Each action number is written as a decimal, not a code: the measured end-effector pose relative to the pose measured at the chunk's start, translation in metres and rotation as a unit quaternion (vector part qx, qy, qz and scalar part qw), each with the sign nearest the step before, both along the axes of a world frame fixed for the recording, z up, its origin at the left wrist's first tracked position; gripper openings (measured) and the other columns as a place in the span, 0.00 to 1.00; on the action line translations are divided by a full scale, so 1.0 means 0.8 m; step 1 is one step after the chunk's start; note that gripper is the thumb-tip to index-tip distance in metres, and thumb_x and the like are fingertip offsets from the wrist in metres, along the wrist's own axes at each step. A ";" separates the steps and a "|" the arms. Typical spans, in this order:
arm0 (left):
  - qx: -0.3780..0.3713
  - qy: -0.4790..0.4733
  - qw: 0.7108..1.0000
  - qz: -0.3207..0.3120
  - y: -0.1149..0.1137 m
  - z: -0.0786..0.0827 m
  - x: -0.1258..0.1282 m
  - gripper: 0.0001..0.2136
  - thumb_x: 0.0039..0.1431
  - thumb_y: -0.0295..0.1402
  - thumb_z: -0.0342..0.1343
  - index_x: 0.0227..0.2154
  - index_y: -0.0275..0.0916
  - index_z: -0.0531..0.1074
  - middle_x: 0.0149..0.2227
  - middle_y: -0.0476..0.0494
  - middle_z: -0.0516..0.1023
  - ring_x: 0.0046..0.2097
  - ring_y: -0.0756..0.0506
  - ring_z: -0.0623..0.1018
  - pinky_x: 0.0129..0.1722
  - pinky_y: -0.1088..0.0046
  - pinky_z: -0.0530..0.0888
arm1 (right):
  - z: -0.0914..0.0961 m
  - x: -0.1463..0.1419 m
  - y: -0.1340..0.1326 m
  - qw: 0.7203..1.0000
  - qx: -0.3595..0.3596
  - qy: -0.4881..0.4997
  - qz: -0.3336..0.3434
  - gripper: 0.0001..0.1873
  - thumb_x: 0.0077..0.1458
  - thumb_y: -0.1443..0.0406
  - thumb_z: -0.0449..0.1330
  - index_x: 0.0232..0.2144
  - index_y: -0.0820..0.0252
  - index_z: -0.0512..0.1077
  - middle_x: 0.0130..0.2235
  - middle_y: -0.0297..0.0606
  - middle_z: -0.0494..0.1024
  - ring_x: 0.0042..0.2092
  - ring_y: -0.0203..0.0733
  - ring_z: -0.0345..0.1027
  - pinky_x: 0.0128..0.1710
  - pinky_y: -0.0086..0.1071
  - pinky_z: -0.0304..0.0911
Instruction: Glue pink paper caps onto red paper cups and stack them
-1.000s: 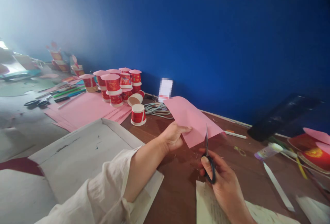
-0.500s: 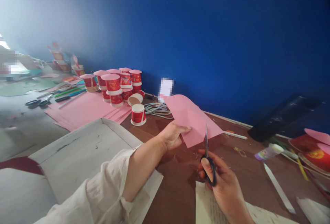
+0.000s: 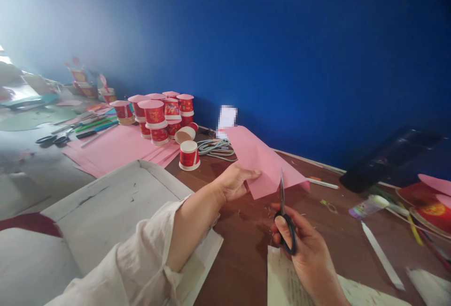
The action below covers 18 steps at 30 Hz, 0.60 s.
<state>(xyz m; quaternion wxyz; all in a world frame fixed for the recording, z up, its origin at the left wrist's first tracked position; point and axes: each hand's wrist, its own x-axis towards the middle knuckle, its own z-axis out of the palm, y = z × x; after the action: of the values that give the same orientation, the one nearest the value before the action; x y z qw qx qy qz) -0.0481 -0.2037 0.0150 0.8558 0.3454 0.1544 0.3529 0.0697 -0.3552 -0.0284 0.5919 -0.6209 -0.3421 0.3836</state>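
Observation:
My left hand (image 3: 237, 181) pinches a sheet of pink paper (image 3: 262, 160) by its left edge, thumb on top, holding it raised and tilted above the table. In my right hand (image 3: 305, 245) is a pair of scissors (image 3: 287, 231) with black handles, thumb through one loop. The blades point up and away, and they cross the near edge of the paper right of my left hand. The right corner of the sheet curls slightly. How far the cut runs into the paper is hard to tell.
Red paper cups (image 3: 155, 113) with pink tops stand stacked at the left, beside pink sheets (image 3: 102, 151) and a lone cup (image 3: 189, 156). A coiled cable (image 3: 216, 149) lies by the blue wall. A grey-white board (image 3: 116, 202), a glue stick (image 3: 368, 206) and a white pen (image 3: 382, 254) flank my arms.
The pink paper has shifted slightly, and its right corner now curls more. Both hands keep nearly the same place and grip.

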 end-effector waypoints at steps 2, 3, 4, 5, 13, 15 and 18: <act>0.008 0.003 1.000 -0.003 0.001 0.000 -0.001 0.15 0.44 0.21 0.65 0.38 0.30 0.75 0.36 0.37 0.79 0.41 0.41 0.78 0.51 0.59 0.69 | 0.002 0.000 0.000 1.000 -0.005 0.001 0.001 0.30 0.44 0.49 0.69 0.45 0.61 0.75 0.25 0.35 0.74 0.25 0.36 0.66 0.20 0.25 0.58; 0.011 0.003 1.000 -0.003 0.001 -0.001 -0.001 0.15 0.44 0.22 0.65 0.38 0.30 0.75 0.36 0.37 0.79 0.42 0.41 0.78 0.51 0.59 0.69 | 0.002 0.000 0.000 1.000 -0.006 0.005 0.000 0.30 0.44 0.49 0.69 0.45 0.61 0.75 0.25 0.35 0.74 0.25 0.36 0.67 0.20 0.25 0.58; 0.014 0.002 1.000 -0.004 0.001 -0.001 -0.001 0.15 0.43 0.22 0.66 0.38 0.30 0.75 0.36 0.37 0.79 0.42 0.41 0.78 0.51 0.59 0.69 | 0.002 0.000 0.000 1.000 -0.005 0.011 -0.003 0.30 0.43 0.49 0.69 0.45 0.60 0.75 0.26 0.35 0.74 0.25 0.36 0.67 0.21 0.25 0.59; 0.016 0.002 1.000 -0.005 0.000 -0.002 -0.001 0.16 0.43 0.23 0.67 0.37 0.30 0.75 0.37 0.37 0.79 0.41 0.41 0.78 0.51 0.59 0.69 | 0.002 0.001 0.001 1.000 -0.002 0.019 -0.008 0.30 0.43 0.50 0.70 0.45 0.60 0.75 0.26 0.35 0.75 0.25 0.35 0.67 0.21 0.25 0.60; 0.026 0.006 0.999 -0.020 -0.003 -0.004 0.001 0.17 0.42 0.25 0.68 0.38 0.30 0.75 0.38 0.35 0.79 0.40 0.41 0.78 0.49 0.58 0.70 | 0.003 0.002 0.001 1.000 0.005 0.021 -0.017 0.29 0.42 0.50 0.70 0.44 0.59 0.75 0.26 0.36 0.75 0.25 0.35 0.66 0.19 0.24 0.57; 0.029 0.001 0.999 -0.024 -0.002 -0.005 0.001 0.17 0.42 0.25 0.68 0.38 0.30 0.76 0.39 0.35 0.79 0.41 0.41 0.78 0.49 0.58 0.70 | 0.003 0.001 0.000 0.999 0.007 0.030 -0.018 0.28 0.43 0.51 0.70 0.44 0.59 0.75 0.27 0.36 0.75 0.25 0.35 0.66 0.19 0.23 0.57; 0.032 -0.007 0.999 -0.019 0.000 -0.007 0.001 0.18 0.42 0.25 0.68 0.39 0.30 0.76 0.39 0.36 0.79 0.42 0.41 0.78 0.50 0.60 0.70 | 0.003 0.001 -0.001 0.999 0.009 0.043 -0.018 0.28 0.42 0.51 0.71 0.43 0.59 0.76 0.26 0.36 0.75 0.25 0.34 0.65 0.20 0.23 0.57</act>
<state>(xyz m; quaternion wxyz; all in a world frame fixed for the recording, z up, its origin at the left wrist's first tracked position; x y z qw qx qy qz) -0.0470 -0.2037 0.0091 0.8519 0.3730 0.1306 0.3435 0.0706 -0.3558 -0.0256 0.6186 -0.6044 -0.3088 0.3960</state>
